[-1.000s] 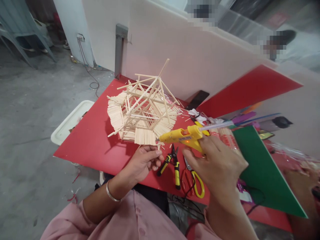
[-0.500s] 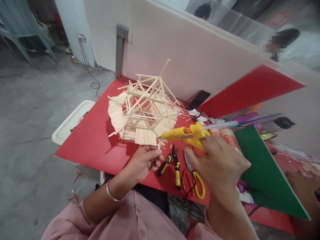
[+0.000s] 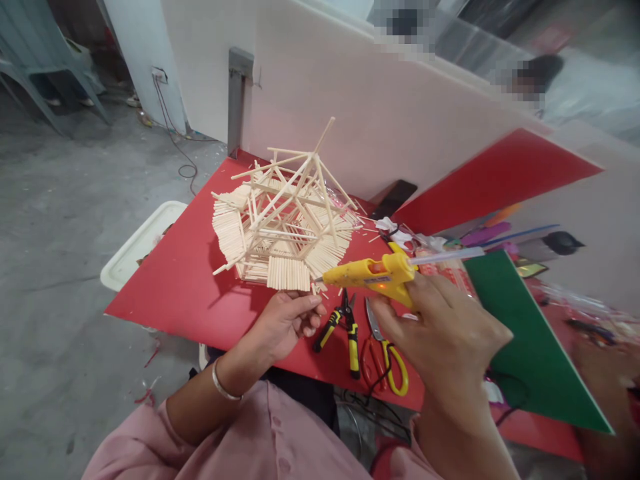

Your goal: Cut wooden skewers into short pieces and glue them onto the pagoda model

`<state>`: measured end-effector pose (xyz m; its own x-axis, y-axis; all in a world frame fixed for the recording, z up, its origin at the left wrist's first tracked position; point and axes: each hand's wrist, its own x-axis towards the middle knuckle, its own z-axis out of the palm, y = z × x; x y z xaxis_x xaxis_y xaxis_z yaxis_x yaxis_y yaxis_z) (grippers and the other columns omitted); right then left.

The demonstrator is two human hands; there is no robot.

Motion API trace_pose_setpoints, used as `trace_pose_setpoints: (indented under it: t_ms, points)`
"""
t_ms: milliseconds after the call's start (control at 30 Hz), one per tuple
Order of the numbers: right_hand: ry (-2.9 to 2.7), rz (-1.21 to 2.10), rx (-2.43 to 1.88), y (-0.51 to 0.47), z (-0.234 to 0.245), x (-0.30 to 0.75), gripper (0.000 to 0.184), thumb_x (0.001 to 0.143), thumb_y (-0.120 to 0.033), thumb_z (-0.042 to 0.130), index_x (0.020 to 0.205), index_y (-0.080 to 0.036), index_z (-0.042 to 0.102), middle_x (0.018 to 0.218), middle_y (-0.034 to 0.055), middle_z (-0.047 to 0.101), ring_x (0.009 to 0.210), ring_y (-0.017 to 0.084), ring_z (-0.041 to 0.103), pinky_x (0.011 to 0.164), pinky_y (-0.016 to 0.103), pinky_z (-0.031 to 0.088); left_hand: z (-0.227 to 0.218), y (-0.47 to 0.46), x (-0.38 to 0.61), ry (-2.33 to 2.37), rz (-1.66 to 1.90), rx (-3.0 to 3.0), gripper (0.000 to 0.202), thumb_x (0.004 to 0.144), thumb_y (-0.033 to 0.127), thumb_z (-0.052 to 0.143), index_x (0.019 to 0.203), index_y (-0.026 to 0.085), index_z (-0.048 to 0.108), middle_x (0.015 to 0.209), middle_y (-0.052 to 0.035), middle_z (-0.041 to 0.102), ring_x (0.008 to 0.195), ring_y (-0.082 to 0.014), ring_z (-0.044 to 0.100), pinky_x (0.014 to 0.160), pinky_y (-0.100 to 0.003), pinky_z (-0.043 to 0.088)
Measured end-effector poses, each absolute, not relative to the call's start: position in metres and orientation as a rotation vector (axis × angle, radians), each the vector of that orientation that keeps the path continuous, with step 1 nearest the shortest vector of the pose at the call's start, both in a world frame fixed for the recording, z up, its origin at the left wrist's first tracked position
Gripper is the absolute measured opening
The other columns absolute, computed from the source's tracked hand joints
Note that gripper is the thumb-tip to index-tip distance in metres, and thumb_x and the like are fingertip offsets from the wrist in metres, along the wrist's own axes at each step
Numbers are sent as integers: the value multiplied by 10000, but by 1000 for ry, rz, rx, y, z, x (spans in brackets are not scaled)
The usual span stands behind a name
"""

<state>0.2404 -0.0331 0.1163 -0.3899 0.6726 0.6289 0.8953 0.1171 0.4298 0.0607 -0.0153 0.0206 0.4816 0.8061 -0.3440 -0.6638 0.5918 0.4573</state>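
Observation:
A model built of thin wooden sticks (image 3: 280, 223) stands on the red table (image 3: 185, 287), with panels of short sticks round a frame of longer ones. My right hand (image 3: 443, 330) grips a yellow glue gun (image 3: 373, 273), its nozzle pointing left at the model's near edge. A clear glue stick juts from the gun's back. My left hand (image 3: 285, 323) is curled just below that edge, fingertips pinched together on something too small to make out.
Yellow-handled pliers (image 3: 345, 330) and red-and-yellow scissors (image 3: 383, 350) lie between my hands. A green sheet (image 3: 525, 340) lies at the right, a red sheet (image 3: 495, 177) leans on the white partition, and a dark phone (image 3: 395, 198) lies behind. A white bin (image 3: 140, 243) sits left of the table.
The glue gun has shifted slightly down and toward the model's near edge. My left hand has stayed in place.

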Motion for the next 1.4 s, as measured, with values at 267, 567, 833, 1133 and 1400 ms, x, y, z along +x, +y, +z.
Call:
trace_pose_setpoints:
  t_ms: [267,567,833,1133,1400]
  points:
    - [-2110,-1061,-1550,-31,112,246,292,761,-331,672,1010,-183,634,712,3,619,607,152,536,520,269,311,21,-14,63,603,935,281,264,642,295,832,680,84,679,640,-45,653,508,-65,537,457,-193,334]
    - [-2094,-1067,-1523,-31,112,246,247,777,-358,674,949,-185,633,687,-7,619,576,135,517,504,258,304,28,-14,63,586,955,169,253,641,251,832,771,96,680,637,-17,638,509,-54,530,461,-170,340]
    - [-2113,-1046,-1510,-29,113,243,232,774,-345,677,931,-179,638,679,-3,613,562,137,513,509,265,318,26,-9,62,542,937,119,206,674,219,785,807,99,680,654,-17,643,516,-52,546,457,-159,354]
    - [-2103,-1029,-1497,-29,112,243,231,775,-350,690,914,-175,632,680,-9,610,553,124,505,509,262,319,21,-12,57,516,861,93,103,641,158,656,705,82,684,723,-97,696,573,-114,595,486,-207,411]
    - [-2119,-975,-1488,-27,112,241,234,766,-322,680,939,-167,660,658,2,599,581,139,523,512,267,312,21,-13,56,523,838,116,147,643,183,670,765,101,682,668,-60,666,510,-100,558,435,-199,352]
